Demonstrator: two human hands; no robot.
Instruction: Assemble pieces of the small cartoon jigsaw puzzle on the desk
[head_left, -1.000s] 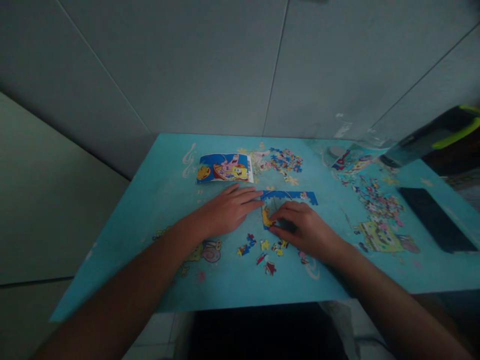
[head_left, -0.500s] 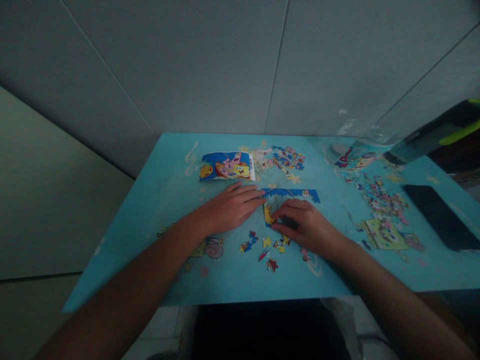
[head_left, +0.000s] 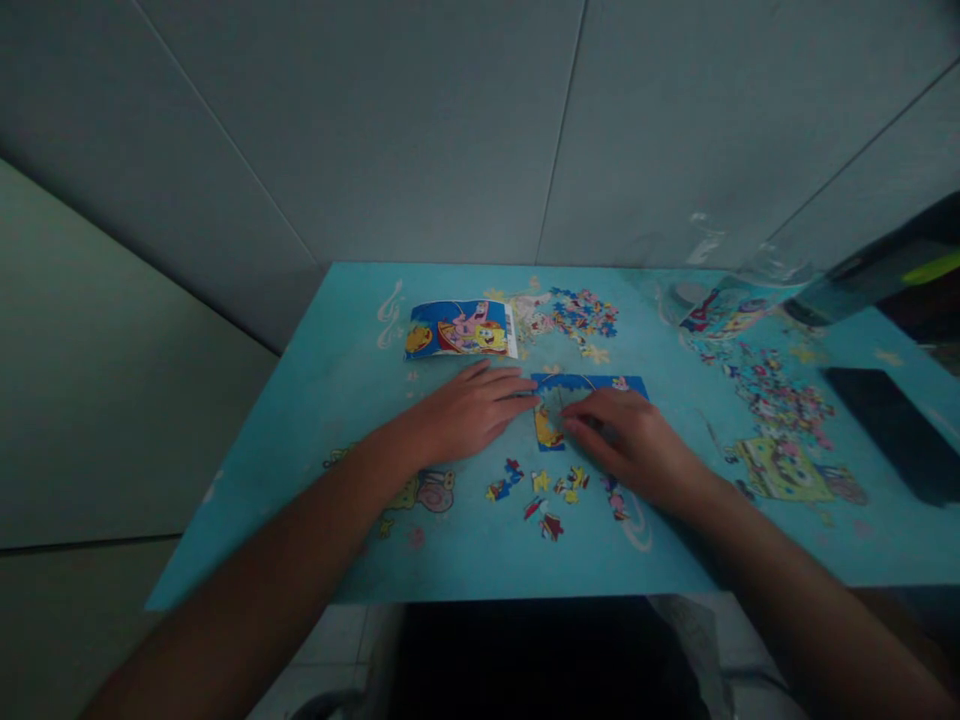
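A partly built jigsaw (head_left: 559,395), blue along its top edge with a yellow patch at the left, lies in the middle of the turquoise table (head_left: 315,400). My left hand (head_left: 469,412) lies flat beside it with fingers stretched out, fingertips touching its left edge. My right hand (head_left: 626,440) rests on the jigsaw's right part, fingers bent and pressed down on the pieces. Several loose pieces (head_left: 551,490) lie just in front of both hands.
A printed cartoon picture (head_left: 461,329) lies behind my left hand, with a heap of pieces (head_left: 577,315) beside it. More scattered pieces (head_left: 780,400) lie at the right. A dark phone (head_left: 892,430) and a dark bottle (head_left: 877,270) sit at the far right.
The view has shifted slightly. My right hand's fingers have slid a little further onto the jigsaw. My left hand has stayed in place.
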